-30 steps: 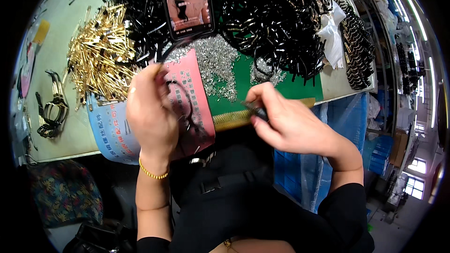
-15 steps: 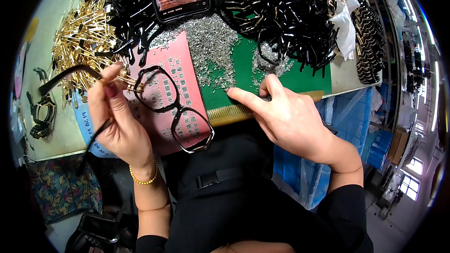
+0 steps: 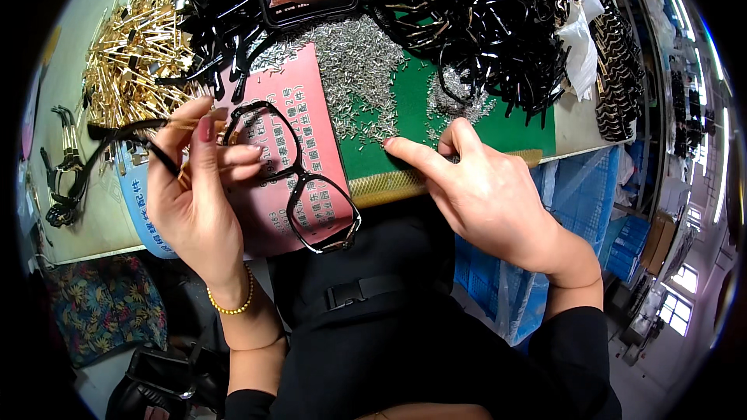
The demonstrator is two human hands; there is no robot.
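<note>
My left hand is closed on a pair of black eyeglass frames, its thumb and fingers near the hinge. The dark temple sticks out to the left of the fingers, and the two empty rims hang to the right over a pink printed sheet. My right hand is curled, its index fingertip touching the near edge of a heap of tiny silver screws. Something dark, mostly hidden, shows under its bent fingers; I cannot make out what it is.
Gold-coloured temples lie piled at the far left. A phone stands behind the screws, with black frames heaped to its right. A smaller screw pile sits on the green mat. A blue crate stands below the table edge.
My left hand has turned, its fingers now reaching across behind the thumb, and the temple has swung with it. My right fingertip stays at the screws. The view has shifted slightly.
</note>
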